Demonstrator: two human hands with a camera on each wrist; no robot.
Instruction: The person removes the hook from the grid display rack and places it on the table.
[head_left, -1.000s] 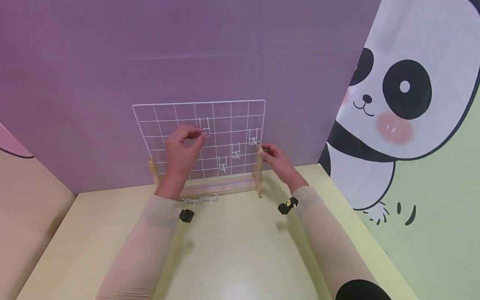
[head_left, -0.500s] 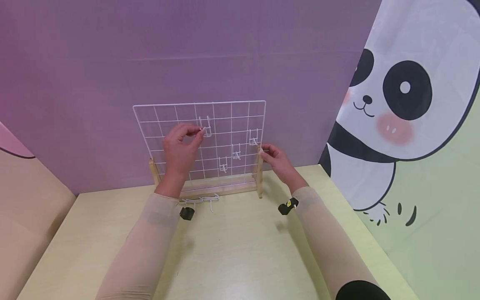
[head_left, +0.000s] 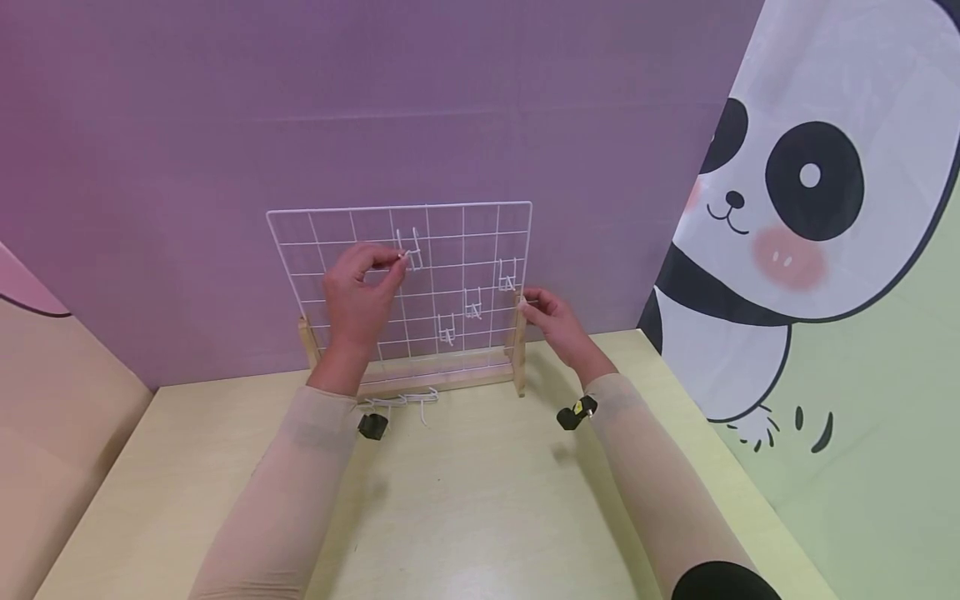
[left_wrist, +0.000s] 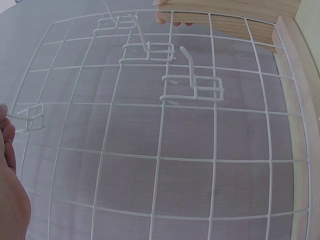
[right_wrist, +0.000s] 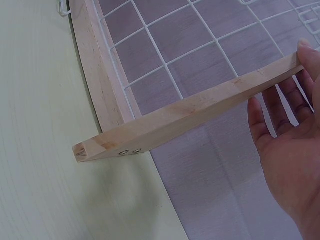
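Observation:
A white wire grid panel (head_left: 360, 207) stands upright in a wooden frame on the table. My left hand (head_left: 356, 292) pinches the projecting end of a white wire hook (head_left: 416, 242) between thumb and fingertips, at the upper middle of the grid. In the left wrist view, that hook (left_wrist: 34, 118) lies against the grid wires by the fingertips. Its pinched tip is hidden. On the right, my right hand (head_left: 561, 329) grips the upper end of the wooden upright (head_left: 518, 354), thumb on the near edge, as the right wrist view shows of this post (right_wrist: 200, 105).
Three more hooks hang on the grid in a diagonal: a high right hook (head_left: 507, 282), a middle hook (head_left: 472, 309) and a low hook (head_left: 446, 331). Loose white hooks (head_left: 405, 400) lie on the table before the frame. A purple wall (head_left: 600, 208) rises behind.
My left hand has shifted slightly up and left, and the hook it pinches has risen a little on the grid. The right hand stays on the upright.

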